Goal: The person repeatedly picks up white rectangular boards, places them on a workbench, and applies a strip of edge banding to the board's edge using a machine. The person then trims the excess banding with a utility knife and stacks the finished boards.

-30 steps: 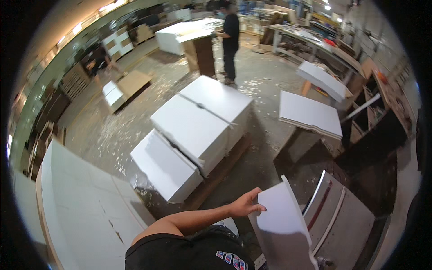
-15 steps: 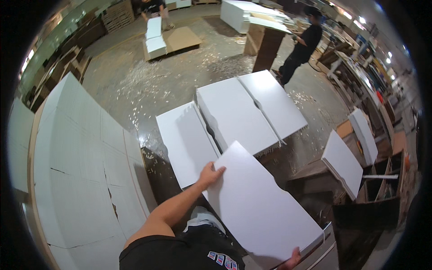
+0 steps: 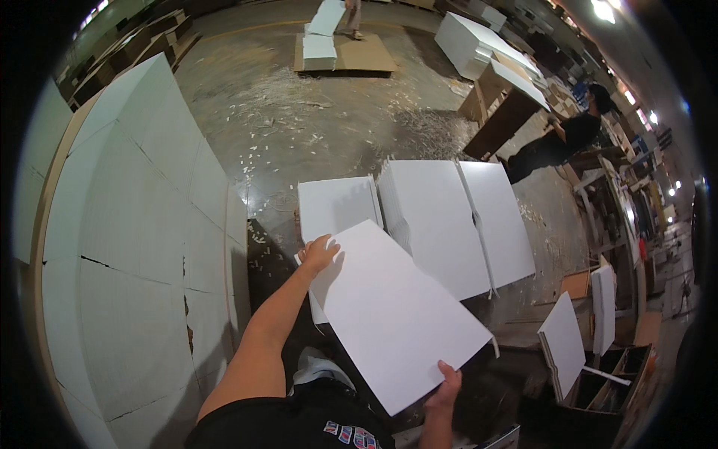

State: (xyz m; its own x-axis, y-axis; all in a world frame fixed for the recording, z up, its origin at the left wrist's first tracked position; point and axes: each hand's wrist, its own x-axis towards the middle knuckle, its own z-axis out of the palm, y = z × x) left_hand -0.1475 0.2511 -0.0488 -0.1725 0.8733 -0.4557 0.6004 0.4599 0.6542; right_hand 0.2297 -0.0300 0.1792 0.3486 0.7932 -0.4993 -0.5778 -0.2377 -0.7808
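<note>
A flat white panel (image 3: 400, 314) with a curved notch in its far long edge lies tilted across my two hands. My left hand (image 3: 320, 253) grips its far left end, thumb on the top face and fingers around the edge. At the near right corner my right hand (image 3: 446, 383) holds the edge, thumb on top and the other fingers hidden beneath. Under the panel's far end is a stack of white panels (image 3: 336, 196), partly covered by it. A thin pale strip hangs from the panel's right corner. Whether the panel touches the stack I cannot tell.
Two more white panel stacks (image 3: 434, 217) (image 3: 499, 217) stand beyond to the right. A tall pile of white sheets (image 3: 142, 262) rises on my left. Loose panels (image 3: 562, 340) lean by an open dark cabinet frame (image 3: 613, 382). A co-worker (image 3: 568, 135) stands at a brown board; scraps litter the floor.
My hands have swung the panel leftward, over the left stack, away from the cabinet side. My right hand has come up further into view. The whole view has turned too.
</note>
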